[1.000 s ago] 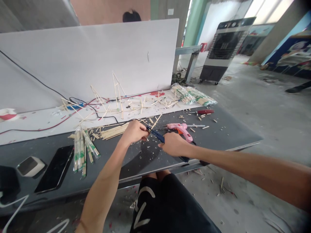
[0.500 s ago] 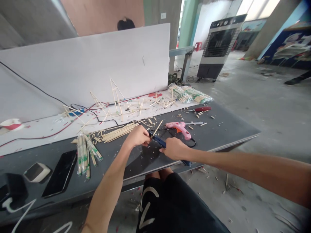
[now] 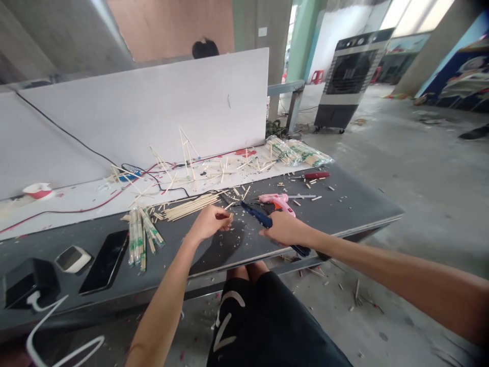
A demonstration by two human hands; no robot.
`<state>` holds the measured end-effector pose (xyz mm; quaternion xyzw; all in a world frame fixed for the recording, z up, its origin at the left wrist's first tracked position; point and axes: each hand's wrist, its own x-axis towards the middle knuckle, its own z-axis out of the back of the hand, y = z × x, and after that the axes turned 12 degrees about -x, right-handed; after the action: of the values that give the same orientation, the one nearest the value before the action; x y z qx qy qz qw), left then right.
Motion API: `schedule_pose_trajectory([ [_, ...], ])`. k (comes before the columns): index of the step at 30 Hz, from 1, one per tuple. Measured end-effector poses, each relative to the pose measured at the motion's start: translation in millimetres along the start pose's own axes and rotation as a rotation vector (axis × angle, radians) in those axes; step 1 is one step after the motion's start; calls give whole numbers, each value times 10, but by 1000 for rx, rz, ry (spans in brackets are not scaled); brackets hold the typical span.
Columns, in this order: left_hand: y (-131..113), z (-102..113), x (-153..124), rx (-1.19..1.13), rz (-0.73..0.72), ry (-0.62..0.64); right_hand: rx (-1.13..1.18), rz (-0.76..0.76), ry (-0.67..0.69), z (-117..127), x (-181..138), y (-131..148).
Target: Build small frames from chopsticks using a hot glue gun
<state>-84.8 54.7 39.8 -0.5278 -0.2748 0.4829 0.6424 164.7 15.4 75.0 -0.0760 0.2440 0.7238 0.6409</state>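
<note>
My left hand (image 3: pixel 212 222) is above the dark table with thumb and fingers pinched on a short bamboo stick piece (image 3: pixel 231 216). My right hand (image 3: pixel 284 228) is wrapped round a dark blue cutting tool (image 3: pixel 260 216). The tool's narrow end points toward the left hand, apart from it, and its handle end sticks out past the table's front edge. Just beyond the right hand lies a pink glue gun (image 3: pixel 278 200) with a clear glue stick in its back. A pile of long bamboo sticks (image 3: pixel 193 206) lies behind the left hand.
Bagged sticks (image 3: pixel 137 237) lie left, near a black phone (image 3: pixel 105 261) and a white-edged device (image 3: pixel 74 259). Glued stick frames (image 3: pixel 188 153) stand at the back before a white panel (image 3: pixel 153 112). A red-handled tool (image 3: pixel 317 175) and larger stick packs (image 3: pixel 301 152) are right.
My hands have moved apart. The left hand has drawn back left from the tool's end, its palm turned more upward, and a short stick piece now shows in its fingers.
</note>
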Motion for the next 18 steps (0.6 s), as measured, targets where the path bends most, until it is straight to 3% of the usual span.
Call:
schedule_pose_trajectory([
  [5,53,-63,59,-218,-63,-59,331,57,-170,253,-91,-156],
  [9,-48,-90,125,-265,-100,-26,511,94,-276,397,-140,-260],
  [14,-196,-121,135,-279,-101,-12,497,100,-329,449,-140,-327],
  [18,-268,-110,262,-100,-114,-151,424,83,-411,464,-82,-364],
])
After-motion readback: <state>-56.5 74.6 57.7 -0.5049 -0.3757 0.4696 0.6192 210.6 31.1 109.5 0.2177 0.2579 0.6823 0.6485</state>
